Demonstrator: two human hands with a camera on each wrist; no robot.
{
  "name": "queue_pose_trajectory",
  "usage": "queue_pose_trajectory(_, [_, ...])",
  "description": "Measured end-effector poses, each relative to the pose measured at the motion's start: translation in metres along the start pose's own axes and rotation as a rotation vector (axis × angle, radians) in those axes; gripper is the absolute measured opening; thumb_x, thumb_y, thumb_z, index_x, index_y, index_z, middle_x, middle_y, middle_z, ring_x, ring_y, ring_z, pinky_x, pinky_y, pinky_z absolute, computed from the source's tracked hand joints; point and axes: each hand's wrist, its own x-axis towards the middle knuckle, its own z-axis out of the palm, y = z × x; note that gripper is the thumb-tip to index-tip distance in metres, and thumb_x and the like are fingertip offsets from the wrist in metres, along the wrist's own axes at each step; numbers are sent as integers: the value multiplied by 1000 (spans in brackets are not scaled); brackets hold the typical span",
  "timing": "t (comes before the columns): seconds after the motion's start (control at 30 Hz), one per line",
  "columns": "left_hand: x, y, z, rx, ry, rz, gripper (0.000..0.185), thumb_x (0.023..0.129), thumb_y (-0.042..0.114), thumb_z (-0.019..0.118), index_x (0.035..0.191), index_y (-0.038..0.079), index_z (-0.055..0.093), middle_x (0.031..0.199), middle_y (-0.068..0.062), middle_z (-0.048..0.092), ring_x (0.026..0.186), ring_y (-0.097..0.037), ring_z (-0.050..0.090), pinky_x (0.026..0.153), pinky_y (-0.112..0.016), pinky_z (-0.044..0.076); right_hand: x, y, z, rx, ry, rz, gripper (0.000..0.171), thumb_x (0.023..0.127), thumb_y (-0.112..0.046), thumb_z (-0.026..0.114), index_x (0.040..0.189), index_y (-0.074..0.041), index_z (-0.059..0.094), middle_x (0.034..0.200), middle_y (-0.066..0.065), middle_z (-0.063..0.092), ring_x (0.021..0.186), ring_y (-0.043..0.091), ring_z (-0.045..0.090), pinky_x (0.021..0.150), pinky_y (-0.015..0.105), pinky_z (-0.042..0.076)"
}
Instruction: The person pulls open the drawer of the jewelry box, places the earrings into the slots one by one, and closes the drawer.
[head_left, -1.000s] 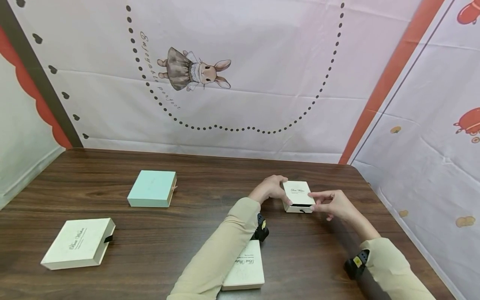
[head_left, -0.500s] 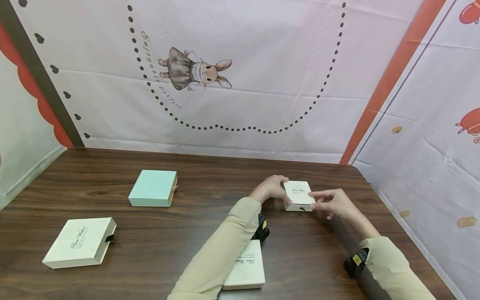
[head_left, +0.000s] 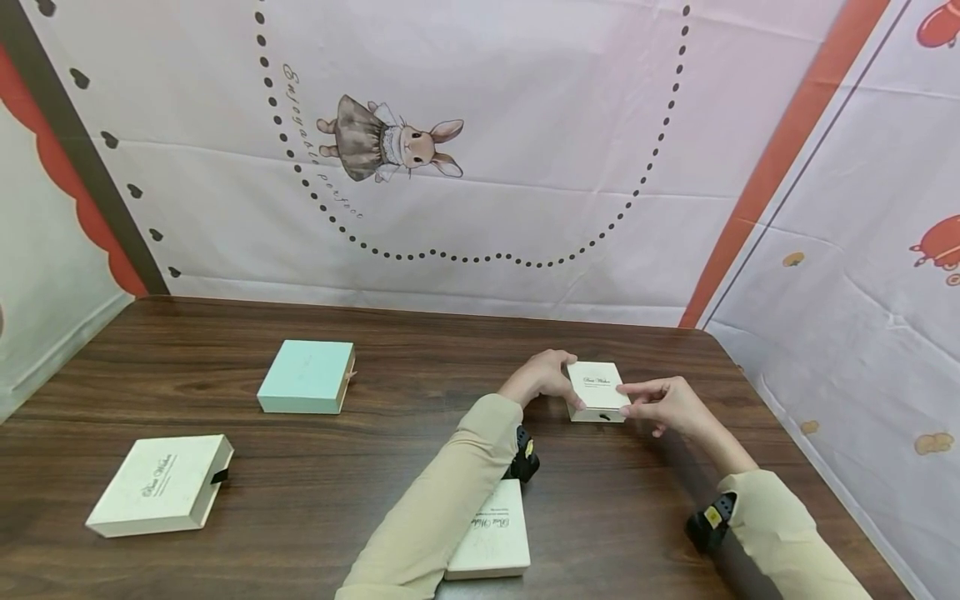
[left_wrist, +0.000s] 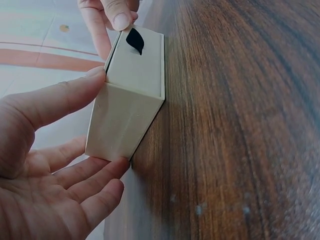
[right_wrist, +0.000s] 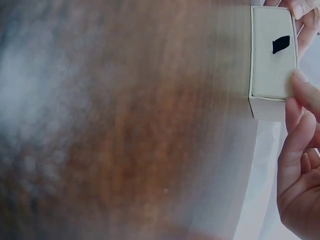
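A small cream drawer box [head_left: 597, 385] with dark lettering on top lies toward the right of the table. My left hand [head_left: 542, 379] grips its left side, thumb at the near front corner and fingers at the back corner. From the other side my right hand [head_left: 667, 407] pinches the front right corner between thumb and forefinger. In the left wrist view a black ribbon tab [left_wrist: 135, 41] sticks out of the drawer front. The right wrist view has the right thumb [right_wrist: 303, 90] against that front face, which sits within the sleeve's edges.
A larger cream box [head_left: 491, 537] lies partly under the left forearm in this view. Farther left are a cream box [head_left: 161, 483] with a black tab and a mint-green box [head_left: 307, 375]. A printed cloth [head_left: 525, 167] hangs behind the wooden table [head_left: 337, 500].
The dark gap at the front of the small box, seen a second ago, has closed as the drawer slid in. Both hands keep nearly the same place.
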Motion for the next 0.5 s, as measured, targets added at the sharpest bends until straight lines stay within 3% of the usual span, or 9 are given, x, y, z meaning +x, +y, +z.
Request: queue_pose_trajectory(0.5, [1, 4, 2, 56, -29, 8, 77, 71, 21, 77, 138, 10, 40, 140, -4, 41, 126, -19, 38, 99, -29, 34, -3, -1, -5, 4, -69, 24, 49, 77, -17, 72, 117, 7, 58, 69, 8, 62, 43, 8, 45, 41, 28, 46])
